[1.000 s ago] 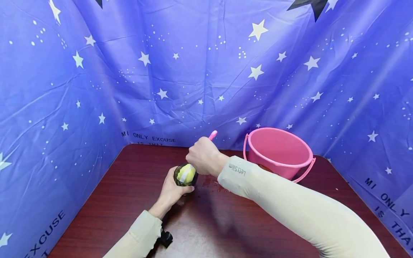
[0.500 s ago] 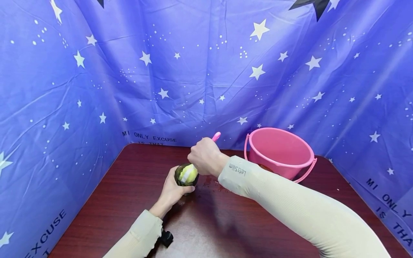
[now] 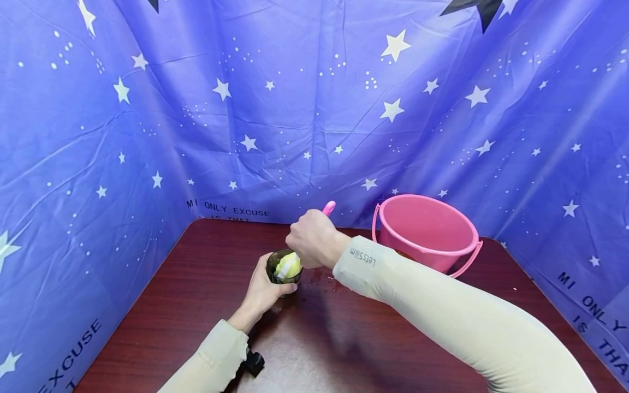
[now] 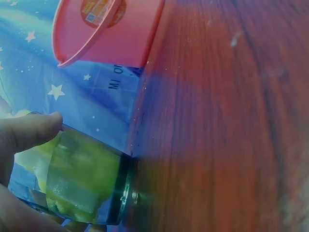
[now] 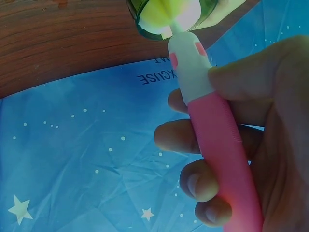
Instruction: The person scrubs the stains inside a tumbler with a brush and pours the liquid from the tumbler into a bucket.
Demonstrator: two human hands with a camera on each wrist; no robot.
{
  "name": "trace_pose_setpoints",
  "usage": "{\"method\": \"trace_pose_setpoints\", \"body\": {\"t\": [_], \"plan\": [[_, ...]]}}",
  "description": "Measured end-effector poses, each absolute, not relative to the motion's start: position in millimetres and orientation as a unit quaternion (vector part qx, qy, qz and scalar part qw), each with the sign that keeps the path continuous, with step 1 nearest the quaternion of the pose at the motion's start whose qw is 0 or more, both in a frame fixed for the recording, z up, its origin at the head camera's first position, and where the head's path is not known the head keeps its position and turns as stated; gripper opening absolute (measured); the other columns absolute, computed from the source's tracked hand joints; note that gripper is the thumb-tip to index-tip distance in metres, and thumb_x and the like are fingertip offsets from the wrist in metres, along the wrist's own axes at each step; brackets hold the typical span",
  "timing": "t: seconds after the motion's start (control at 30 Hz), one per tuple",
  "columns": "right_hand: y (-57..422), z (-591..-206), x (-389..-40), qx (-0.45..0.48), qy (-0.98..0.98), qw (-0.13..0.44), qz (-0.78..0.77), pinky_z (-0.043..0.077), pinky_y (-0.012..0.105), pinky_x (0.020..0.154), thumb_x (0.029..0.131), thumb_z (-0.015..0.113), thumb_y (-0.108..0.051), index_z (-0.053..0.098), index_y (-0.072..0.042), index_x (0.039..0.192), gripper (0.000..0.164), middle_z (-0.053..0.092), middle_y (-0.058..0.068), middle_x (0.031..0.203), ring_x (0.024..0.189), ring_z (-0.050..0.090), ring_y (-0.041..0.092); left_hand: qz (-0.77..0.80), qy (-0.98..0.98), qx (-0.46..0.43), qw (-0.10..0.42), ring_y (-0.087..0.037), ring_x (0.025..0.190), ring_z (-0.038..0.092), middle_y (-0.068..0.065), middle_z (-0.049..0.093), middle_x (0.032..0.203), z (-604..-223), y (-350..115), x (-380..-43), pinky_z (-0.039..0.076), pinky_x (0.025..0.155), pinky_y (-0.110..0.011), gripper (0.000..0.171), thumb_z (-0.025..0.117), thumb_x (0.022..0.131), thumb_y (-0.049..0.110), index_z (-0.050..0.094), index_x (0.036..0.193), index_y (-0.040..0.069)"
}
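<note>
A dark green see-through glass [image 4: 84,183] is gripped by my left hand [image 3: 261,292], fingers round one side and thumb on the other. It stands tilted, or nearly upright, close to the table; whether its base touches cannot be told. Inside sits the yellow and white sponge head of a cup brush [image 3: 288,266]. My right hand [image 3: 314,237] wraps round the brush's pink handle, whose end sticks out above the fist. In the right wrist view the thumb and fingers curl about the pink handle [image 5: 219,140], below its white collar [image 5: 190,67].
A pink bucket [image 3: 417,257] with a handle stands at the back right of the dark red wooden table [image 3: 172,311]. Water drops [image 3: 334,286] lie right of the glass. A black object [image 3: 254,363] sits by the left wrist. A starry blue curtain [image 3: 304,109] surrounds the table.
The sponge head has turned and shifted slightly inside the glass, showing less above the rim. The right hand moved a little to the right. Left hand and bucket stay nearly in place.
</note>
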State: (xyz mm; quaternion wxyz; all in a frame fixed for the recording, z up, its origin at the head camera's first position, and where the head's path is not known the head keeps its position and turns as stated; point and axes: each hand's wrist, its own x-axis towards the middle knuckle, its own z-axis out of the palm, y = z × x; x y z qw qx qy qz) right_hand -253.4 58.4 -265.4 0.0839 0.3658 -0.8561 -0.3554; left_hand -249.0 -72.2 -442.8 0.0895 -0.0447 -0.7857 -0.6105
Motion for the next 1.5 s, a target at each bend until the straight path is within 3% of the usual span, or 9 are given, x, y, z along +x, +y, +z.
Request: {"method": "trace_pose_setpoints", "body": {"t": [0.9, 1.5], "plan": [[57.4, -270.2, -257.4, 0.381, -0.849, 0.113, -0.349, 0.045, 0.035, 0.048, 0.077, 0.064, -0.035, 0.065, -0.026, 0.072, 0.011, 0.061, -0.006, 0.065, 0.055, 0.052, 0.015, -0.624, -0.775, -0.044, 0.086, -0.025, 0.108, 0.052, -0.01, 0.057, 0.121, -444.1, -70.7, -249.2, 0.039, 0.096, -0.041, 0.085, 0.087, 0.053, 0.002, 0.047, 0.129, 0.007], [61.2, -269.5, -259.6, 0.372, -0.857, 0.097, -0.342, 0.048, 0.037, 0.053, 0.075, 0.065, -0.035, 0.061, -0.026, 0.07, 0.011, 0.061, -0.006, 0.068, 0.057, 0.054, 0.017, -0.61, -0.787, -0.041, 0.085, -0.027, 0.111, 0.052, -0.012, 0.055, 0.124, -443.3, -71.7, -249.3, 0.039, 0.096, -0.044, 0.087, 0.088, 0.055, 0.004, 0.045, 0.131, 0.007]]}}
